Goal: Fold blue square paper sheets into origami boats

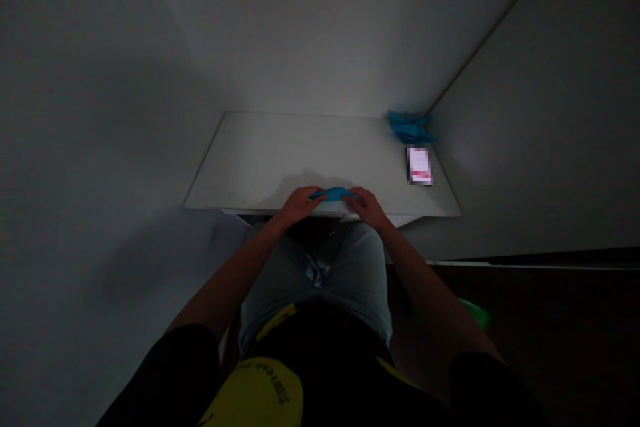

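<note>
A small folded blue sheet [336,194], paper or thin cloth, is held level just at the table's front edge. Its left end is pinched between the thumb and fingers of my left hand [301,203]. My right hand [367,205] grips the opposite end in the same way. The middle of the sheet shows between the hands, while both ends are partly covered by fingers. In this dim light the folds are hard to make out.
The white table [290,147] stands against pale walls. At its back right corner lies a pile of blue folded pieces [411,127], with a phone [419,165] in front of it. Something green [475,313] is low down at the right, partly behind my forearm.
</note>
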`<act>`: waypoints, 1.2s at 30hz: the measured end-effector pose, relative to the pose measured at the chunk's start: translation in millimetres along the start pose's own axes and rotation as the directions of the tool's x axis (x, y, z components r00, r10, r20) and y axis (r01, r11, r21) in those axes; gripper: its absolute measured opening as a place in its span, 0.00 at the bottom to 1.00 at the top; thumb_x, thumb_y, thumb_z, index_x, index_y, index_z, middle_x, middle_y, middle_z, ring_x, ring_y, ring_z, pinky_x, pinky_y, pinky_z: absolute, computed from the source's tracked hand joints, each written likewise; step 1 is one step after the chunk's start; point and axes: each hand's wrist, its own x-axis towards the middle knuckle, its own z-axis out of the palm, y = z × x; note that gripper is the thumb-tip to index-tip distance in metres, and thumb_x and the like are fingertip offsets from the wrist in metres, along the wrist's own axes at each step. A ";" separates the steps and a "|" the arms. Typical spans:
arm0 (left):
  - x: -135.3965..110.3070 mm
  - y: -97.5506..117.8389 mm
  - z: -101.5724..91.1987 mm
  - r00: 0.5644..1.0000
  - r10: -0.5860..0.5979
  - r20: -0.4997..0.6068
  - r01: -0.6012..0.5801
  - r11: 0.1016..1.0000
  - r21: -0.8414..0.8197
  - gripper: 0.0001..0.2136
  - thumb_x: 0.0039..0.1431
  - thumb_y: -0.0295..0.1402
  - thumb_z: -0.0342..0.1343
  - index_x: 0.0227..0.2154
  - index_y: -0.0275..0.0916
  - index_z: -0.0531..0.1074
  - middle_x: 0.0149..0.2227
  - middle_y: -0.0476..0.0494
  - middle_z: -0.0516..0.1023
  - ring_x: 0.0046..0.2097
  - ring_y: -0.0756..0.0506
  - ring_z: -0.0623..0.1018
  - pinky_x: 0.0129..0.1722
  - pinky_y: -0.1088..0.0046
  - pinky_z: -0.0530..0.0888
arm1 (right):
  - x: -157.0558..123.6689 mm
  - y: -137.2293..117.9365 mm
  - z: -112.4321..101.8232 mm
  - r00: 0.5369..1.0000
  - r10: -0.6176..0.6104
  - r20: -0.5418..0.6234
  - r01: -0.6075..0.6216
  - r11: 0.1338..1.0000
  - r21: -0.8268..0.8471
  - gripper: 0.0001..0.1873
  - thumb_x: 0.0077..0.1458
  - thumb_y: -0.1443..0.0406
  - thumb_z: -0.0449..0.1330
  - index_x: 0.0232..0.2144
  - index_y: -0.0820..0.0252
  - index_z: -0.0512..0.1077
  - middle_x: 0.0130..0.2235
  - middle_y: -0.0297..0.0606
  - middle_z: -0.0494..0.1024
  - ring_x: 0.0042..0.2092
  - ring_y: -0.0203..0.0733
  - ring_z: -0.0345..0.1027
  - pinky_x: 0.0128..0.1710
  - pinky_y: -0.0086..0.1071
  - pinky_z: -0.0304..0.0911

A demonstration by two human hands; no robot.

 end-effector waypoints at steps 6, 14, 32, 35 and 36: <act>22.8 -9.6 -2.2 0.992 -0.123 -0.025 0.112 0.956 -0.272 0.16 0.66 0.44 0.62 0.48 0.38 0.80 0.44 0.42 0.85 0.44 0.42 0.83 0.46 0.65 0.81 | 15.7 8.2 6.7 0.980 0.147 -0.131 -0.122 0.975 0.184 0.28 0.62 0.37 0.62 0.42 0.53 0.79 0.35 0.35 0.82 0.35 0.44 0.73 0.39 0.39 0.72; 17.9 -19.7 0.3 0.989 -0.141 0.050 0.150 0.929 -0.339 0.11 0.63 0.34 0.62 0.45 0.39 0.84 0.44 0.42 0.87 0.45 0.42 0.85 0.52 0.61 0.81 | 18.9 22.5 -0.1 0.984 0.161 -0.072 -0.130 0.939 0.319 0.19 0.63 0.46 0.61 0.40 0.52 0.80 0.39 0.37 0.84 0.39 0.45 0.78 0.46 0.43 0.76; 19.1 7.0 33.5 0.995 -0.090 -0.050 0.069 0.939 -0.336 0.12 0.62 0.39 0.66 0.45 0.42 0.75 0.48 0.44 0.84 0.50 0.42 0.82 0.56 0.63 0.78 | 19.2 -9.0 22.2 0.986 0.115 -0.117 -0.117 0.993 -0.012 0.25 0.63 0.40 0.65 0.41 0.53 0.79 0.35 0.35 0.78 0.35 0.42 0.72 0.37 0.36 0.67; 15.6 6.6 31.9 0.998 -0.051 -0.044 0.034 0.947 -0.321 0.16 0.60 0.42 0.68 0.47 0.42 0.76 0.49 0.43 0.83 0.52 0.41 0.81 0.56 0.62 0.77 | 16.4 -15.4 18.6 0.990 0.138 -0.011 -0.139 0.990 -0.020 0.24 0.63 0.42 0.66 0.46 0.53 0.78 0.36 0.34 0.82 0.36 0.43 0.75 0.38 0.35 0.66; 14.8 6.4 31.5 0.998 -0.044 -0.046 0.027 0.948 -0.316 0.16 0.60 0.43 0.68 0.47 0.42 0.76 0.49 0.43 0.83 0.52 0.41 0.81 0.56 0.62 0.77 | 15.8 -16.6 17.3 0.990 0.138 0.009 -0.138 0.990 -0.017 0.24 0.63 0.42 0.66 0.47 0.53 0.78 0.37 0.34 0.83 0.37 0.43 0.76 0.39 0.35 0.66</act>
